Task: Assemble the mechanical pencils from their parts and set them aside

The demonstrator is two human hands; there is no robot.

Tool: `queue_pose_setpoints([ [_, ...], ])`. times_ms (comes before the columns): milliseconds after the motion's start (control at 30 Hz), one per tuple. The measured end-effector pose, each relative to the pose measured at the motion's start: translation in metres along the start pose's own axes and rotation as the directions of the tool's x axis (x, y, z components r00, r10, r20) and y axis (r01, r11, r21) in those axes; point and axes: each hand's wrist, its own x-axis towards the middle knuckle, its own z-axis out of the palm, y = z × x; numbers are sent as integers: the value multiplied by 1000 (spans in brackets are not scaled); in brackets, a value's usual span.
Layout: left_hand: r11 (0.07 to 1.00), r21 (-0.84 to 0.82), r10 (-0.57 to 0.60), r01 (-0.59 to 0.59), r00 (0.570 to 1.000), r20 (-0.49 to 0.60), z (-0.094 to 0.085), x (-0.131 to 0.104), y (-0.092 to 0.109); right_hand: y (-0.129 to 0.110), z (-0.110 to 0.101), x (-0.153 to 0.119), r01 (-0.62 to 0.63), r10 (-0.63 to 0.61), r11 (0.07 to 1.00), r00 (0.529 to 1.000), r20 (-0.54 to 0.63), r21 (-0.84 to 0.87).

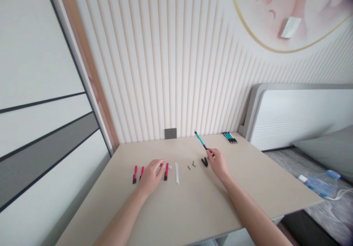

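My right hand (217,162) is closed on a blue pen (200,140) with black ends, pinching its lower black end; the pen slants up and left. Close to that hand lie black pen grips (204,161). My left hand (151,175) is over the left part of the table, thumb and fingers apart, partly covering a pink pen barrel (142,171). To its left lies another pink barrel (135,174), to its right a third pink barrel (166,172). Small clear pieces (170,167) sit by its fingertips.
White refill tubes (177,173) and small springs (191,166) lie mid-table (176,209). Several blue pens (230,138) rest side by side at the back right. Behind stands a ribbed wall with a dark socket (170,133); a bed with a plastic bottle (322,183) is at right.
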Motion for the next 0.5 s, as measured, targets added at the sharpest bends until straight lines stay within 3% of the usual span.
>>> queue_pose_setpoints([
  [100,1000,-4,18,-18,1000,18,1,-1,1,36,-17,16,-147,139,960,989,-48,-238],
  [167,1000,-6,27,-26,999,32,2,-1,1,58,-29,27,-288,299,864,954,-40,-412],
  [333,1000,-2,23,-23,998,66,2,-1,2,99,-48,49,-396,437,758,898,-48,-518],
  [500,1000,-9,26,-25,995,99,1,-1,4,119,-45,69,-422,481,707,875,-51,-568],
])
